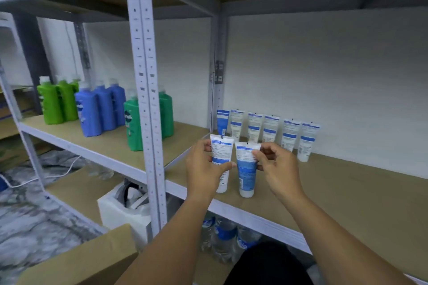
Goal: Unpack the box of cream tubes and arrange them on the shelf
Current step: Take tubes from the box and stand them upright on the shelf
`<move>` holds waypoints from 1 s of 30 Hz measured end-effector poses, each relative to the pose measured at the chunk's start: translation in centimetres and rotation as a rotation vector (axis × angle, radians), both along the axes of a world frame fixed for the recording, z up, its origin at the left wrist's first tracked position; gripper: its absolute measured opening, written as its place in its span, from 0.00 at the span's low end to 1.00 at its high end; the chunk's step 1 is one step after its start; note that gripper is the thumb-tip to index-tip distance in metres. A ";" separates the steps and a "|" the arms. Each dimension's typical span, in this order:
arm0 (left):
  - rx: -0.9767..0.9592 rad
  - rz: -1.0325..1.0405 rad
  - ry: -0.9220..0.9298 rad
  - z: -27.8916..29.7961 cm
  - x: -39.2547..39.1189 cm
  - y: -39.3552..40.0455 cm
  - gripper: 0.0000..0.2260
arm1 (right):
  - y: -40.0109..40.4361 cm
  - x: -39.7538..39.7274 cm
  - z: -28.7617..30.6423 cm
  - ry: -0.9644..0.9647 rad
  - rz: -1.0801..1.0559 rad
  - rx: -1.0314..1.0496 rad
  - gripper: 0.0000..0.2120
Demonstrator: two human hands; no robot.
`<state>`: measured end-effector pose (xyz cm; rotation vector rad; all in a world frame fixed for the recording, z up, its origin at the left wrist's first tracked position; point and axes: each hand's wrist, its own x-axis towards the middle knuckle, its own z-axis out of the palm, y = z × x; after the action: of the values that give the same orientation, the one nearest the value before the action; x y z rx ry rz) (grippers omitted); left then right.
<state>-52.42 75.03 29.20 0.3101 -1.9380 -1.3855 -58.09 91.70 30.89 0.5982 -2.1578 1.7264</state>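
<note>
Two white-and-blue cream tubes stand cap-down near the front of the brown shelf board [347, 194]. My left hand [203, 169] grips the left tube [221, 152] around its middle. My right hand [278, 166] pinches the upper edge of the right tube [247, 169]. Behind them, a row of several more cream tubes [271, 129] stands cap-down against the white back wall. A flap of the cardboard box [81, 259] shows at the bottom left; its inside is hidden.
A grey perforated upright post [148, 122] divides the shelving. Green and blue bottles [92, 106] stand on the left bay. Water bottles [227, 236] sit on the level below, beside a white foam block [120, 210]. A white cable [46, 176] lies on the floor.
</note>
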 end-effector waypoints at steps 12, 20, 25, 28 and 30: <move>-0.008 -0.050 -0.046 -3.6 -0.3 1.0 0.32 | 0.8 0.5 -4.4 0.007 -0.007 0.174 0.18; -0.028 0.005 -0.052 -4.5 -3.6 -1.2 0.28 | -2.7 -2.3 -6.7 0.022 -0.054 0.160 0.18; -0.040 0.036 -0.060 -4.8 -7.8 -3.9 0.27 | -5.9 -6.6 -7.5 0.047 -0.063 0.127 0.20; -0.049 0.057 -0.060 -5.4 -10.8 -5.2 0.29 | -7.5 -9.5 -7.9 0.048 -0.074 0.097 0.19; -0.071 0.076 -0.052 -5.7 -12.8 -6.0 0.29 | -8.5 -11.4 -8.2 0.054 -0.089 0.094 0.18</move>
<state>-65.22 69.04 23.51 0.3852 -1.9924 -1.2683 -69.46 83.24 22.73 0.5577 -2.2028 1.5532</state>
